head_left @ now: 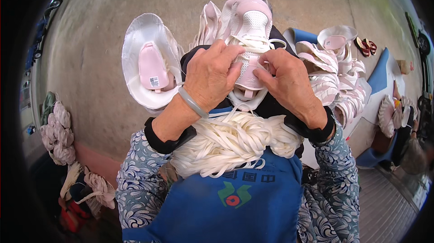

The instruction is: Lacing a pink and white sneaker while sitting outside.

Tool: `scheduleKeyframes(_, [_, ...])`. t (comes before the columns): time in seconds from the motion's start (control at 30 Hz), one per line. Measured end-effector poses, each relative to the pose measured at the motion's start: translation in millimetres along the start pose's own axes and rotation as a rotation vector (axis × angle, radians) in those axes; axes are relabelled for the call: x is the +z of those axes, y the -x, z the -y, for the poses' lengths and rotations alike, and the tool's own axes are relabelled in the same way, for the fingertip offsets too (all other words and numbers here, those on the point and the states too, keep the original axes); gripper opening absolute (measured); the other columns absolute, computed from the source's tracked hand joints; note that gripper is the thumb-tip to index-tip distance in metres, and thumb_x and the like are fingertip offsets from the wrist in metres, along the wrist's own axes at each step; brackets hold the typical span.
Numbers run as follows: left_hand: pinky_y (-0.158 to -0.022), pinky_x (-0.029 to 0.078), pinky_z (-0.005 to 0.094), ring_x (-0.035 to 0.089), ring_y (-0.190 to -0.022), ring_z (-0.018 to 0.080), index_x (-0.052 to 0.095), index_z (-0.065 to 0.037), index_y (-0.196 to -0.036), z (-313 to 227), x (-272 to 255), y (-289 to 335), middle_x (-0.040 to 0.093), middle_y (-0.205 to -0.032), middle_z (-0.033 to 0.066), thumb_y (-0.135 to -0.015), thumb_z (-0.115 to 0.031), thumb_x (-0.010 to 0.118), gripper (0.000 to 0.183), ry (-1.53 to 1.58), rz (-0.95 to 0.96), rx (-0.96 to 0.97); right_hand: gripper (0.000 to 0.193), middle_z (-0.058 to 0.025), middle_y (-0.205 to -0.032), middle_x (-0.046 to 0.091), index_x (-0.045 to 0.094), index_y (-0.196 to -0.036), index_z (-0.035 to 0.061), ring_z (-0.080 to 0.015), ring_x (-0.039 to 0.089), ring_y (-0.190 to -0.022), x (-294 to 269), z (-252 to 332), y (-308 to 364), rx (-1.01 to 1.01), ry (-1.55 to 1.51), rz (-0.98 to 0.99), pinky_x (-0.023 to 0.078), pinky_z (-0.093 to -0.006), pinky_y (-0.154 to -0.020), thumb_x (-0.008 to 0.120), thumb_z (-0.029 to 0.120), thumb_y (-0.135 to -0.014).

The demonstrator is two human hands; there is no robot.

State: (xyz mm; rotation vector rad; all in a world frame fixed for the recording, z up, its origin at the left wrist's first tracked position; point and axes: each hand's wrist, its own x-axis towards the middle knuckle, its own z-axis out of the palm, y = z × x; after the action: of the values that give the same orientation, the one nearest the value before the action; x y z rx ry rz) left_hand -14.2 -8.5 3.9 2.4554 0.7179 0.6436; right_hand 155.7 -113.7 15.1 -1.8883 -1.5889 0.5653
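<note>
Not much elbow room here: the person is hemmed in by a heap of pink-and-white shoe uppers (334, 76) on their right and one upper lying opened flat (151, 62) just to the left, with bare concrete floor (99, 39) stretching off beyond them. More bundled laces (58, 132) sit off at the left edge by the wall. In the lap, on a blue apron (235, 202), there's a fat bundle of flat white laces (230, 141). The shoe upper (248, 35) being worked on sits dead centre above that, pale pink with white mesh and a white lace running through it. The left hand (210, 73) is curled closed, pinching the lace at the tongue, and the right hand (285, 78) is pinched on it too, fingertips nearly meeting the left's.
</note>
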Motion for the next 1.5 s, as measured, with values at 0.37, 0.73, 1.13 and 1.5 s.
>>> scheduleKeyframes(0.37, [-0.057, 0.039, 0.0287, 0.049, -0.06, 0.0138, 0.063, -0.005, -0.085, 4.2, -16.1, 16.2, 0.053, -0.07, 0.0019, -0.078, 0.0, 0.065, 0.009, 0.193, 0.104, -0.109, 0.012, -0.0179, -0.08, 0.064, 0.063, -0.082, -0.0005, -0.0366, 0.063, -0.076, -26.0, 7.0, 5.2, 0.181, -0.107, 0.187, 0.049, -0.043, -0.065, 0.065, 0.011, -0.081])
scheduleKeyframes(0.73, [-0.058, 0.038, 0.0345, 0.051, -0.058, 0.0193, 0.061, -0.008, -0.078, 5.3, -17.3, 20.5, 0.053, -0.066, 0.0026, -0.069, -0.01, 0.076, 0.018, 0.134, -0.048, -0.057, 0.014, -0.0146, -0.083, 0.062, 0.062, -0.085, 0.0033, -0.0322, 0.067, -0.069, 19.9, 26.5, -28.1, -0.131, 0.36, 0.065, 0.052, -0.0418, -0.058, 0.066, 0.016, -0.082])
scheduleKeyframes(1.13, [-0.071, 0.035, 0.0337, 0.051, -0.064, 0.0172, 0.063, -0.011, -0.085, 10.0, -15.4, 17.3, 0.053, -0.07, -0.0004, -0.072, -0.009, 0.073, 0.017, 0.172, -0.068, -0.086, 0.017, 0.0019, -0.062, 0.043, 0.06, -0.08, -0.0028, -0.0068, 0.038, -0.058, -39.7, 32.8, -23.8, 0.272, -0.366, 0.548, 0.033, -0.0266, -0.051, 0.064, 0.014, -0.083])
scheduleKeyframes(1.5, [-0.069, 0.043, 0.0362, 0.06, -0.068, 0.0239, 0.068, -0.007, -0.091, 16.5, -3.5, -14.3, 0.062, -0.074, 0.0069, -0.078, -0.011, 0.067, 0.014, 0.256, 0.161, -0.07, 0.014, -0.0104, -0.074, 0.056, 0.06, -0.085, 0.0033, -0.0237, 0.059, -0.059, -15.8, 7.6, -15.4, -0.086, 0.021, -0.078, 0.046, -0.0331, -0.051, 0.072, 0.006, -0.079])
